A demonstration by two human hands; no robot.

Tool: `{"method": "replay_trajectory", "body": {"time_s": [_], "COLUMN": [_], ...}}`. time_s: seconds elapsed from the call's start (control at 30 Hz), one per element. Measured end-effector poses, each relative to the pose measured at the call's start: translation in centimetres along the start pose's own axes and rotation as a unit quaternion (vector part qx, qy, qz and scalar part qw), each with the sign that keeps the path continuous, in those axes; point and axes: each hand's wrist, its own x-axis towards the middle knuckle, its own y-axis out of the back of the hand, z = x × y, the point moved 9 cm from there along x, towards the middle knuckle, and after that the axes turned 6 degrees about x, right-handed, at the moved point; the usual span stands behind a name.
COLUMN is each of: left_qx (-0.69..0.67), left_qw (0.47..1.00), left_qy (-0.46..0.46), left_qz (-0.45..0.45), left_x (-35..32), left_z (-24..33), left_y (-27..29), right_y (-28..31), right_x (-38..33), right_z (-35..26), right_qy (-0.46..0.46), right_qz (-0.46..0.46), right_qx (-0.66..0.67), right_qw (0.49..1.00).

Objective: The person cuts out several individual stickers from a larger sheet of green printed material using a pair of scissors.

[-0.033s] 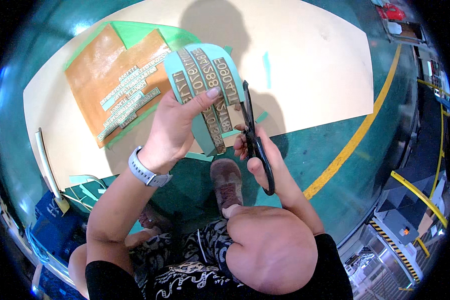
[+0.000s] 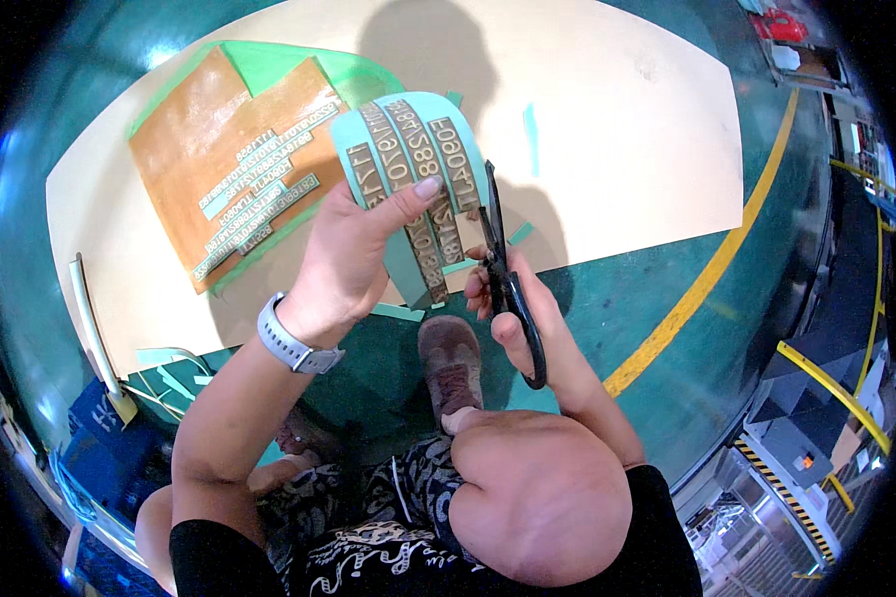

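Note:
My left hand (image 2: 346, 244) grips a curved pale green sheet (image 2: 352, 127) that carries rows of raised, mirrored letters and digits, like a printing plate. The thumb presses on its front; the other fingers are hidden behind it. In my right hand (image 2: 530, 310) is a pair of black scissors (image 2: 499, 239), held upright with the blades at the sheet's right edge. Whether the blades touch the sheet is hard to tell. Beyond my left hand lies an orange-brown sheet (image 2: 191, 139) bearing several similar letter strips (image 2: 261, 211), with bright green material (image 2: 353, 72) under it.
A large beige board (image 2: 627, 129) lies on the green floor (image 2: 607, 298). Thin green offcuts (image 2: 531, 139) are scattered on it and near my shoe (image 2: 450, 353). A yellow floor line (image 2: 702, 289) runs at the right, beside machinery (image 2: 786, 468). Blue crates (image 2: 110, 428) stand at the left.
The lettered sheet has shifted slightly right and down and turned a little in my left hand. The scissors and my right hand stay nearly in place.

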Motion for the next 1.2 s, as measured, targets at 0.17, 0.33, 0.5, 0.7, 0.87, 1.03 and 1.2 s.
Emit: {"method": "replay_trajectory", "body": {"time_s": [0.17, 0.33, 0.5, 0.7, 0.87, 1.03, 1.2], "left_qx": [-0.004, -0.004, -0.006, -0.016, -0.015, -0.017, -0.01], "left_qw": [1.0, 1.0, 0.999, 0.999, 0.999, 0.999, 0.999], "left_qy": [-0.014, -0.014, -0.003, -0.003, -0.009, -0.012, -0.012], "left_qz": [-0.01, -0.021, -0.036, -0.041, -0.039, -0.04, -0.049], "left_x": [-0.4, -0.7, -0.9, -0.9, -1.0, -1.0, -1.1], "left_z": [-0.4, 0.0, 0.1, 0.0, 0.1, 0.0, 0.1], "left_y": [-0.8, -1.1, -1.3, -1.5, -1.6, -1.9, -2.0], "right_y": [-0.1, -0.2, -0.3, -0.2, 0.0, 0.2, 0.4], "right_x": [-0.1, -0.1, -0.2, -0.2, -0.1, -0.1, -0.2], "right_z": [-0.5, -0.6, -0.9, -1.1, -1.2, -1.1, -1.3], "right_qy": [-0.001, -0.001, -0.01, -0.005, 0.01, 0.006, 0.005], "right_qz": [0.026, 0.03, 0.038, 0.04, 0.043, 0.051, 0.057], "right_qx": [0.004, 0.008, 0.013, -0.008, -0.049, -0.066, -0.067], "right_qw": [1.0, 1.0, 0.999, 0.999, 0.998, 0.997, 0.996]}}
